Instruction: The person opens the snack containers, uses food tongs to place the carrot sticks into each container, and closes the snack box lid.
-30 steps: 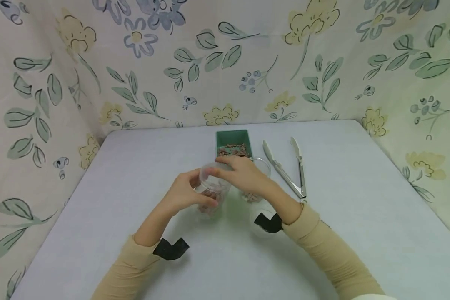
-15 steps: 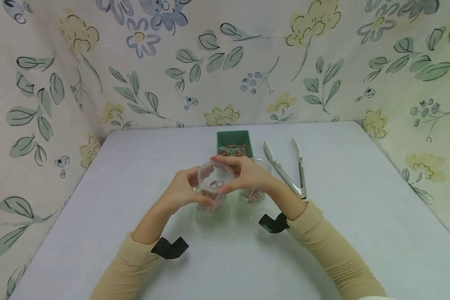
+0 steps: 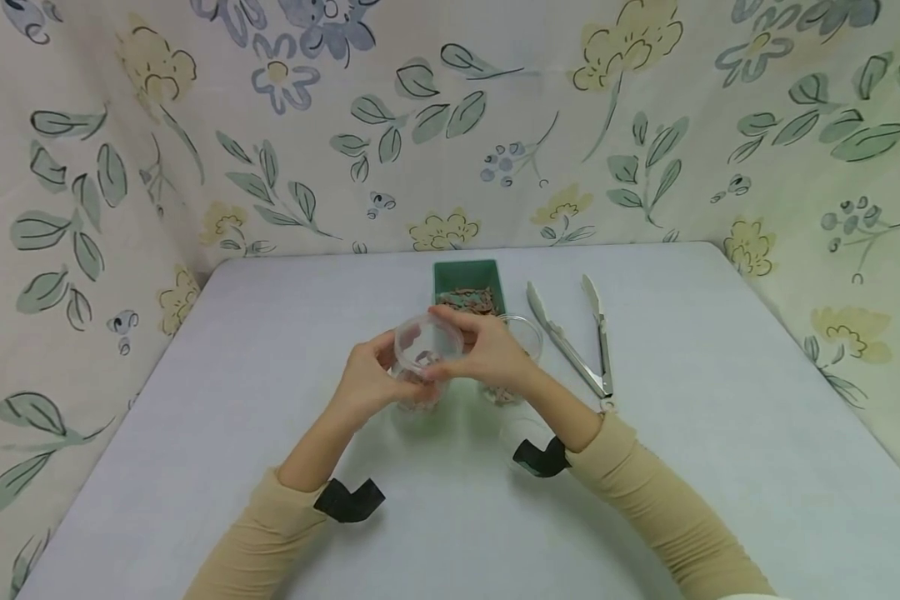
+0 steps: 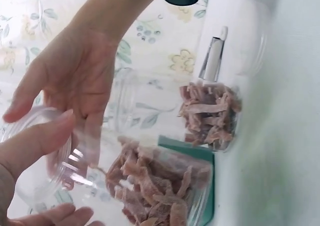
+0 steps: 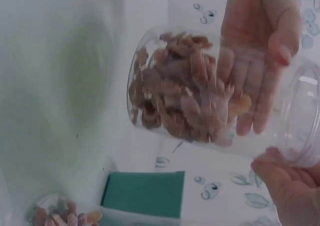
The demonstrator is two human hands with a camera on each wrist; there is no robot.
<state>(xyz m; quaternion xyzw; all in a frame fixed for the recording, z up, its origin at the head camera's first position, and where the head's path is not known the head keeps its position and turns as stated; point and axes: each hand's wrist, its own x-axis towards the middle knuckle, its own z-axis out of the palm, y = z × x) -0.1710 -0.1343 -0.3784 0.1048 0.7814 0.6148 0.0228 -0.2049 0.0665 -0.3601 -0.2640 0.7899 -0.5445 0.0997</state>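
Note:
In the head view, my left hand (image 3: 367, 375) grips a clear plastic jar (image 5: 185, 86) partly filled with pinkish-brown strips, perhaps dried meat. The fingers lie behind its wall, the thumb in front. My right hand (image 3: 487, 354) holds the clear round lid (image 3: 429, 340) at the jar's mouth, thumb at the near edge and fingers at the far side. Whether the lid sits fully on the rim is hard to tell. A second clear jar (image 4: 210, 113) with similar strips stands just right of the first, partly hidden by my right hand in the head view.
Behind the jars is a green tray (image 3: 465, 273) holding more strips. Metal tongs (image 3: 570, 350) lie spread to the right. Another clear lid (image 3: 521, 429) lies flat near my right wrist. Floral cloth (image 3: 390, 167) hangs beyond the white table (image 3: 292, 308).
My right hand has shifted its fingers around the lid, its thumb moving from over the lid to the near edge, then slightly left. The left hand stays round the jar.

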